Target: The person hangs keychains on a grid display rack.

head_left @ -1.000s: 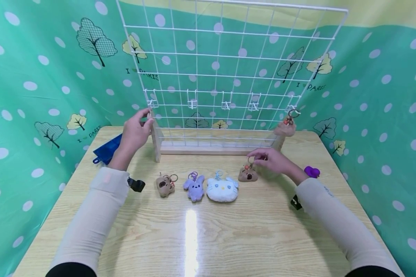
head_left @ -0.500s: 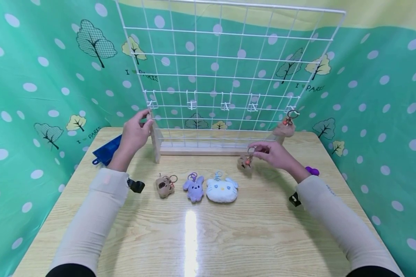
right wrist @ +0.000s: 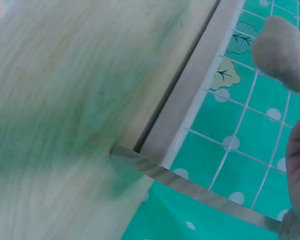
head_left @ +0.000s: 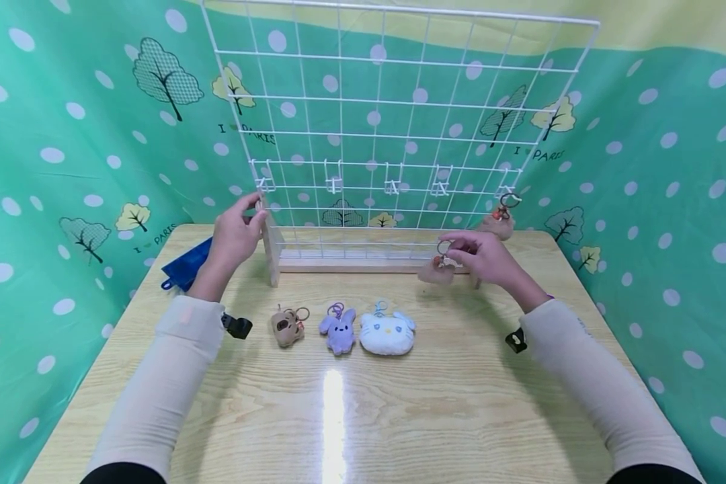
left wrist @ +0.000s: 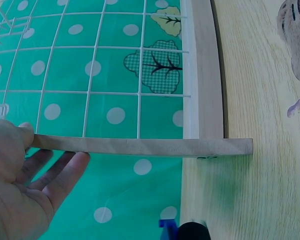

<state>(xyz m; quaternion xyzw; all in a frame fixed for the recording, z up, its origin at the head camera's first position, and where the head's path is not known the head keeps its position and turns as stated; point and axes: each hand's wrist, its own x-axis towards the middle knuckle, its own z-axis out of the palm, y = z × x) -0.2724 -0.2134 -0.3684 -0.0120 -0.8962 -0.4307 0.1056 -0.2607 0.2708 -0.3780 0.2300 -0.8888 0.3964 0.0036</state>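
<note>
My right hand pinches the metal ring of a brown plush keychain, which dangles in front of the rack's wooden base. In the right wrist view the plush hangs before the grid, past the fingers. My left hand grips the wooden side post of the white wire grid rack, thumb on one side and fingers on the other. Several white hooks sit in a row on the grid. From the rightmost one hangs another brown plush keychain.
On the table, in a row before the rack, lie a brown plush keychain, a purple bunny keychain and a white cat-face keychain. A blue pouch-like thing lies behind the left forearm. A patterned green curtain surrounds the table.
My right hand has lifted the brown plush keychain off the table and carried it up and back toward the rack. The left hand stays on the side post.
</note>
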